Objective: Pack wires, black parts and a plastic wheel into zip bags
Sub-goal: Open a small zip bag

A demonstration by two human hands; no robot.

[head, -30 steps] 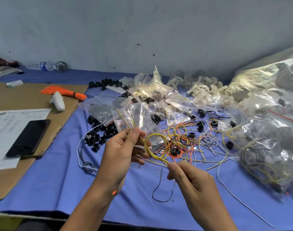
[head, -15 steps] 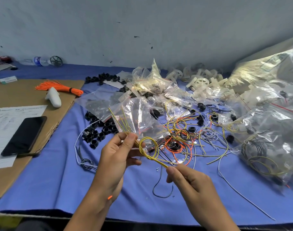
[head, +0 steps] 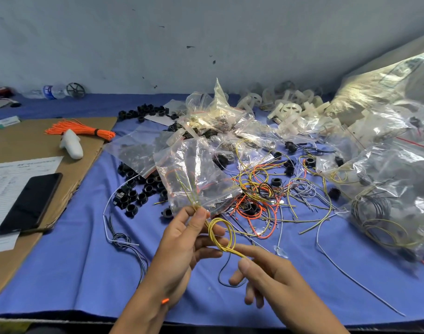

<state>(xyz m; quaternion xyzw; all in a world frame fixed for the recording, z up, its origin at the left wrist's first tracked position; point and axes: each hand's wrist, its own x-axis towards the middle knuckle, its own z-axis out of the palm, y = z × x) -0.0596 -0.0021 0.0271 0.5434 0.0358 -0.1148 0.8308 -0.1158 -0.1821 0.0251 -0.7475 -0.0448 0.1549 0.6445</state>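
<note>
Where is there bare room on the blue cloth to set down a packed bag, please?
Barest: the front-left cloth between the cardboard and the left hand. Also the strip behind the cardboard, toward the water bottle, and the front-right corner past the right hand, crossed by one grey wire. The centre is crowded with the wire tangle, black parts and bags.

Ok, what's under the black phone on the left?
The phone straddles the edge of a printed paper sheet lying on brown cardboard. Print beneath it is covered.

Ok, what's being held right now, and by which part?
The yellow wire bundle: the left hand pinches it just above its loop, below the free ends; the right hand pinches the loop's bottom bend.
</note>
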